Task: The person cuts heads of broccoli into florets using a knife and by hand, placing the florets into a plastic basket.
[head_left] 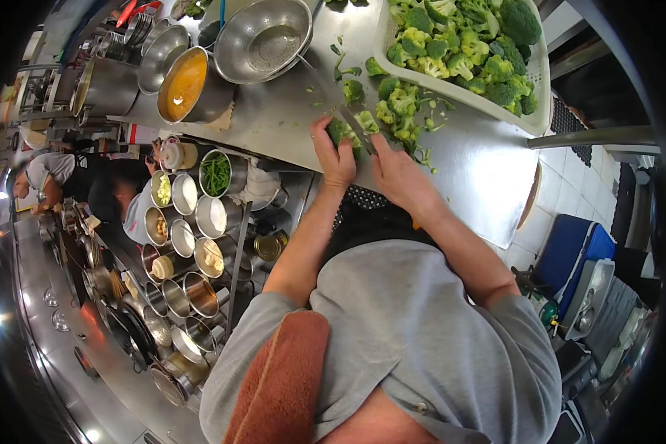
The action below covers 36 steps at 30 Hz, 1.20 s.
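My left hand is closed around a piece of broccoli near the front edge of the steel counter. In my right hand is a knife, its long blade slanting up and to the left, right beside that broccoli. A pale cut piece lies against the blade, close to my right fingers. Cut broccoli florets and small trimmings are spread just beyond my hands. The knife's handle is mostly hidden in my right hand.
A white crate heaped with broccoli stands at the back right. At the back left are a metal bowl and a pot of orange liquid. Several ingredient tins, one with chopped greens, stand left. A co-worker is farther left.
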Tool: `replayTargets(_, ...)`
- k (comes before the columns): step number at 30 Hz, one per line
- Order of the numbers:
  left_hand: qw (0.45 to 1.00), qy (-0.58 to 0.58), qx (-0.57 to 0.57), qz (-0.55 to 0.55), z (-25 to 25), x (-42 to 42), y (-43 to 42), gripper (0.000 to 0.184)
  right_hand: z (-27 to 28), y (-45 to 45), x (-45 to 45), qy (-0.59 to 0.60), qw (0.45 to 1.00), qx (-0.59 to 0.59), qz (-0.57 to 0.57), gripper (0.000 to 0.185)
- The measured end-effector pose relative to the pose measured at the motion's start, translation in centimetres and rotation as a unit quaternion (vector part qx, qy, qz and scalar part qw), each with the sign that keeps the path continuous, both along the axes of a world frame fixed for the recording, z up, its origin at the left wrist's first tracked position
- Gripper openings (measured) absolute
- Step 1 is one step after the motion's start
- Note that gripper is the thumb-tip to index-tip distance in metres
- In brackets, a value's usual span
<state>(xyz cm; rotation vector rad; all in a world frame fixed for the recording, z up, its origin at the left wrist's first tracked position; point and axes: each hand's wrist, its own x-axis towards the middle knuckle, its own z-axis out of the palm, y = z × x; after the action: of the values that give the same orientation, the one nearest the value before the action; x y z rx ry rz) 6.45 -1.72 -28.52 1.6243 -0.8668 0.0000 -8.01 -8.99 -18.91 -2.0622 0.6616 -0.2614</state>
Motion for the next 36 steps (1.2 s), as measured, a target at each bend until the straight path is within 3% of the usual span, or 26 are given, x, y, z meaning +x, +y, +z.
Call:
replayTargets(4,0.999,-0.041,0.0,0.012,0.0,-0.2,0.0,0.046,-0.7,0.6,-0.1,-0.003,1.0,-0.025,0.016,0.032)
replayTargets(6,0.998,-0.063,0.008,0.0,0.0,-0.2,0.0,0.046,-0.7,0.8,-0.4,0.039,0.994,-0.099,0.037,0.032)
replayTargets(12,0.998,-0.064,0.011,0.003,0.4,-0.7,-0.3,0.046,-1.3,1.2,-3.7,0.099,0.992,-0.057,0.053,0.031)
replayTargets(16,0.998,-0.064,0.022,0.019,0.5,-1.2,-0.3,0.045,1.7,1.8,-7.4,0.133,0.987,-0.058,0.065,0.031)
replayTargets(18,0.997,-0.065,0.041,0.013,0.6,-1.4,0.0,0.044,2.4,2.0,-8.0,0.209,0.975,-0.047,0.065,0.032)
replayTargets(28,0.996,-0.078,0.053,0.004,0.5,-1.3,0.1,0.045,-1.0,1.0,-1.9,0.159,0.985,-0.04,0.053,0.036)
replayTargets(30,0.995,-0.082,0.047,0.004,0.4,-1.4,0.1,0.044,-2.2,0.3,0.7,0.148,0.984,-0.073,0.059,0.028)
replayTargets(36,0.998,-0.063,0.029,0.007,0.4,-0.8,0.1,0.043,-2.4,0.2,0.5,0.185,0.977,-0.085,0.06,0.024)
